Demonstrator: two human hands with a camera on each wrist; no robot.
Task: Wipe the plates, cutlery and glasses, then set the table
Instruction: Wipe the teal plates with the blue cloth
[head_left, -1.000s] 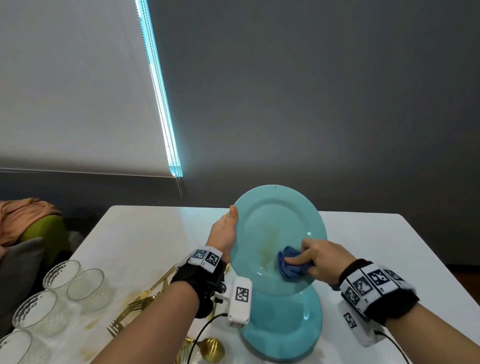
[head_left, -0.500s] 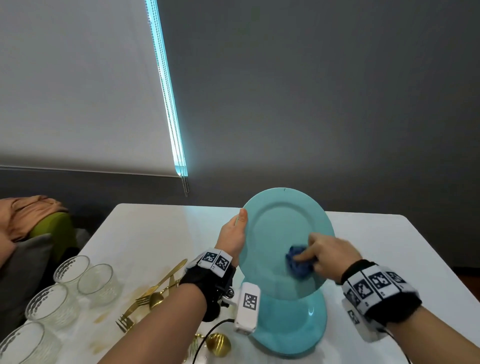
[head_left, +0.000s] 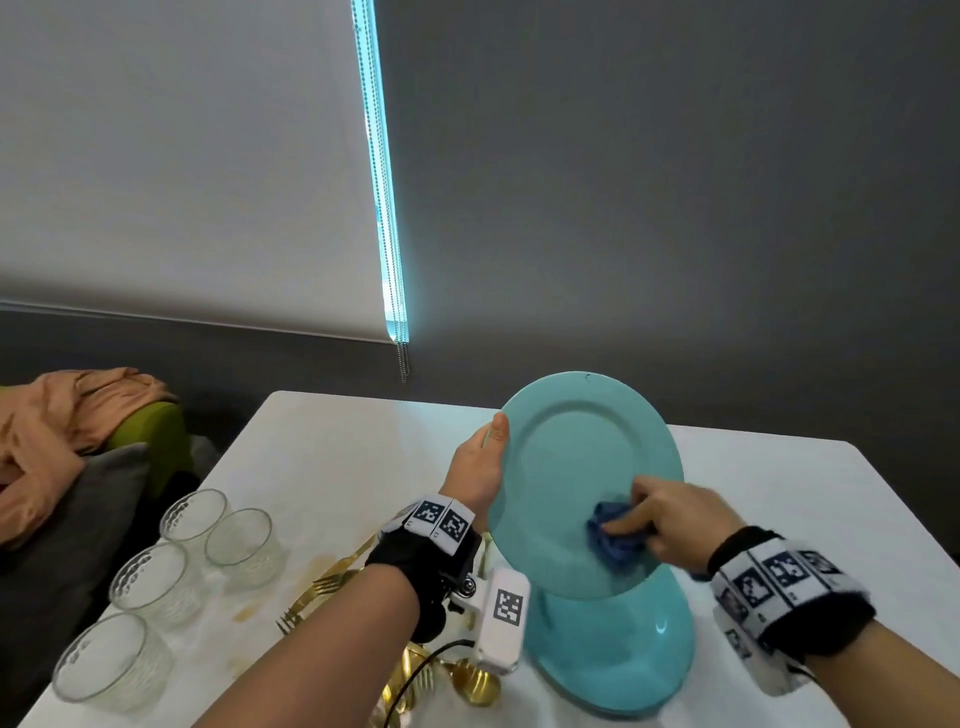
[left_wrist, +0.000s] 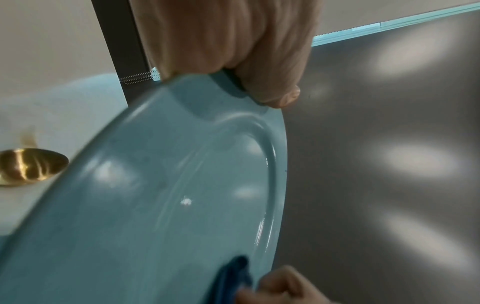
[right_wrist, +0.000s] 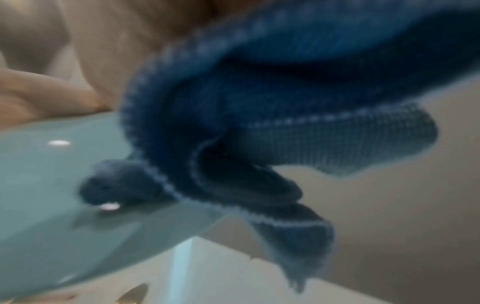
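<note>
My left hand (head_left: 480, 467) grips the left rim of a teal plate (head_left: 571, 467) held tilted above the table, thumb on its face. My right hand (head_left: 670, 525) pinches a bunched blue cloth (head_left: 613, 540) and presses it on the plate's lower right. In the left wrist view the plate (left_wrist: 161, 201) fills the frame, with the cloth (left_wrist: 231, 279) at its bottom edge. The right wrist view shows the cloth (right_wrist: 259, 123) close up against the plate (right_wrist: 52, 195). More teal plates (head_left: 618, 654) lie stacked on the table beneath.
Several clear glasses (head_left: 145, 577) stand at the left edge of the white table (head_left: 337, 457). Gold cutlery (head_left: 322, 587) lies between the glasses and the plate stack, and a gold spoon (head_left: 475, 680) lies by the stack. A green chair with peach fabric (head_left: 67, 415) is at far left.
The cloth in my right hand has slid from the plate's middle down to its lower right. The yellowish smear seen on the plate a second ago no longer shows.
</note>
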